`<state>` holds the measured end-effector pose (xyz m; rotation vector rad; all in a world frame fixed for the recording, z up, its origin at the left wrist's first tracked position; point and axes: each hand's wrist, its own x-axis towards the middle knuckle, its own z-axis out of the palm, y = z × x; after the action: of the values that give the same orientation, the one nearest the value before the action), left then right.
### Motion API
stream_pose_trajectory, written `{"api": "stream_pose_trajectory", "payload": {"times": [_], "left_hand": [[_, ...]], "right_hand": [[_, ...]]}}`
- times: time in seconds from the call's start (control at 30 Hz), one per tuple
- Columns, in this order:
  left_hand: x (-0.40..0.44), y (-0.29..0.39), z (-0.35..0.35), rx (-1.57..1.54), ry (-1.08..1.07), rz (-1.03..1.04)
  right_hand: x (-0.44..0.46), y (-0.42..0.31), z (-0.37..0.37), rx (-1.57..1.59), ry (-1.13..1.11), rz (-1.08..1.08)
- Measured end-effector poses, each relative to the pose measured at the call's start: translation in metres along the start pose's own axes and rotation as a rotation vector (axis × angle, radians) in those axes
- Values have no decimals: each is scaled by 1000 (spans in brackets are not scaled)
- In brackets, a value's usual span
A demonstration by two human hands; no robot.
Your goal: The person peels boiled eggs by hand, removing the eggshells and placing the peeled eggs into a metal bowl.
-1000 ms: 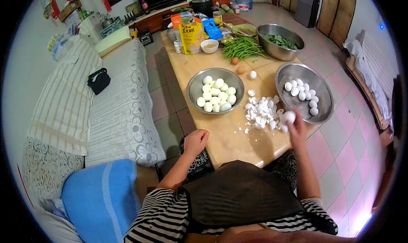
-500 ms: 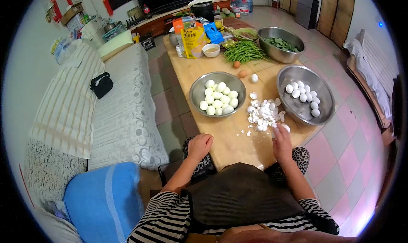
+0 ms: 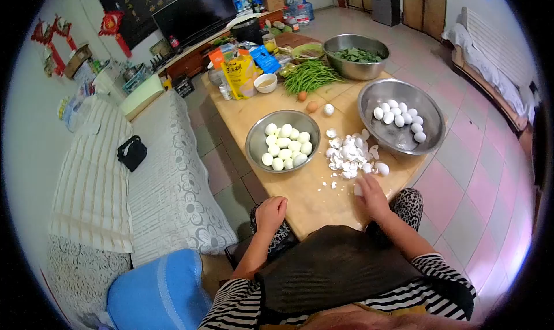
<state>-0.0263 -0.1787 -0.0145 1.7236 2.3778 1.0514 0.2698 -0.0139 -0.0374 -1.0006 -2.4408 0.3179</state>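
Observation:
My left hand (image 3: 270, 214) is curled into a fist by the table's near left edge, over my leg, with nothing showing in it. My right hand (image 3: 374, 198) reaches low over the table's near side, fingers stretched out. A small white bit, perhaps shell, shows at its fingertips. Just beyond them lie a white egg (image 3: 381, 169) and a heap of broken eggshells (image 3: 349, 155). Left of the heap, a steel bowl (image 3: 251, 147) holds several peeled eggs (image 3: 284, 143). To the right, a larger steel bowl (image 3: 398, 143) holds several white eggs (image 3: 399, 121).
Two brown eggs (image 3: 312, 107) and a white egg (image 3: 328, 109) lie beyond the shells. Farther back are green stalks (image 3: 311, 77), a small white bowl (image 3: 266, 83), a yellow packet (image 3: 241, 76) and a steel bowl of leaves (image 3: 356, 70). A sofa (image 3: 167, 180) stands left.
My right hand has moved nearer to me and slightly left, away from the white egg, which now shows more fully. My left hand stays closed. The camera view has shifted.

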Motion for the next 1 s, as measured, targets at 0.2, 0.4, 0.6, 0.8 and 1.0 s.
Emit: {"api": "stream_pose_trajectory", "payload": {"times": [0.2, 0.4, 0.6, 0.8, 1.0], "left_hand": [[1, 2, -2, 51, -30, 8], [1, 0, 2, 4, -1, 32], [-3, 0, -1, 62, -55, -9], [-1, 2, 0, 41, -37, -3], [-2, -1, 2, 37, -23, 3]], "right_hand": [[6, -21, -23, 252, 46, -95], [8, -7, -12, 106, 69, -177], [3, -8, 1, 33, -142, -239], [10, -12, -20, 101, -205, -53], [5, -9, -14, 299, -308, 5]]}}
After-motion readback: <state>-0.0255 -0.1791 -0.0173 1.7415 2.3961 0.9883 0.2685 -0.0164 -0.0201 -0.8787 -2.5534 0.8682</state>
